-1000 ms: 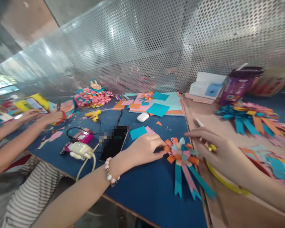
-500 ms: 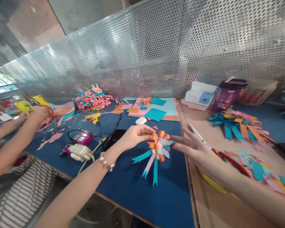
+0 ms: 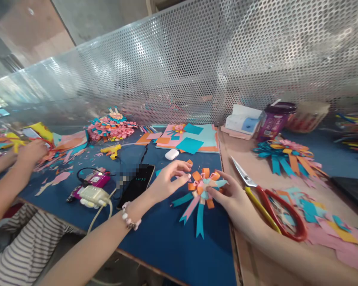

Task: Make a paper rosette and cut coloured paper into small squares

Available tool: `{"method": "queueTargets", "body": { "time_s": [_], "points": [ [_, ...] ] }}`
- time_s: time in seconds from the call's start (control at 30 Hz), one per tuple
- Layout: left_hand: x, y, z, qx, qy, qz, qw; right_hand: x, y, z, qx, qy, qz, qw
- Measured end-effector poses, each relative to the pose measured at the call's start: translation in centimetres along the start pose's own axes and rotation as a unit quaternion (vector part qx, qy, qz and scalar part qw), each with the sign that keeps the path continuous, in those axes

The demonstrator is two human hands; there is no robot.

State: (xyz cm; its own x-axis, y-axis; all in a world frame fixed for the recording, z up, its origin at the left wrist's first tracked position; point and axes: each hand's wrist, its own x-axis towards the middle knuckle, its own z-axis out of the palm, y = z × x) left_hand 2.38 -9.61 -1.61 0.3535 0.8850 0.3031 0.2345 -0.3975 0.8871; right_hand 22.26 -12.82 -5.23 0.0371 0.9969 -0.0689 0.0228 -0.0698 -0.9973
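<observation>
A paper flower [image 3: 204,186] with orange, pink and teal looped petals and notched ribbon tails is held low over the blue tabletop. My right hand [image 3: 231,194] pinches it from the right, the thumb across its front. Just left of the petals is my left hand [image 3: 170,180], its thumb and fingers apart and nothing between them. Close beyond those fingertips shows a small orange paper scrap [image 3: 190,162]. Red-and-yellow-handled scissors [image 3: 265,202] lie beside my right forearm, blades partly apart.
Left of my left arm are a phone [image 3: 140,180], a power adapter [image 3: 94,195] with cables, and a yellow glue gun [image 3: 111,151]. Behind are paper sheets [image 3: 210,137] and a white case [image 3: 172,154]. A co-worker's hands [image 3: 32,153] are at far left. Finished paper flowers [image 3: 286,155] lie right.
My right hand has closed on the paper flower from the right. My left fingers have let go of it and moved slightly left. The view has shifted a little to the right.
</observation>
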Motion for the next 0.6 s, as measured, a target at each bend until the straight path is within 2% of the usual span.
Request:
{"method": "queueTargets", "body": {
  "time_s": [0.07, 0.17, 0.4, 0.6],
  "points": [
    [-0.43, 0.61, 0.43, 0.107, 0.030, 0.045, 0.993, -0.08, 0.37, -0.08, -0.041, 0.011, -0.021, 0.999],
    [-0.79, 0.91, 0.91, 0.193, 0.022, 0.084, 0.977, -0.05, 0.75, 0.02, -0.045, -0.001, -0.046, 0.998],
    [-0.94, 0.11, 1.14, 0.258, 0.058, 0.127, 0.956, 0.13, 0.93, 0.24, -0.035, -0.001, -0.048, 0.998],
    [-0.98, 0.20, 1.22, 0.316, 0.072, 0.181, 0.929, -0.02, 0.89, 0.24, -0.032, -0.009, -0.059, 0.998]
  ]
}}
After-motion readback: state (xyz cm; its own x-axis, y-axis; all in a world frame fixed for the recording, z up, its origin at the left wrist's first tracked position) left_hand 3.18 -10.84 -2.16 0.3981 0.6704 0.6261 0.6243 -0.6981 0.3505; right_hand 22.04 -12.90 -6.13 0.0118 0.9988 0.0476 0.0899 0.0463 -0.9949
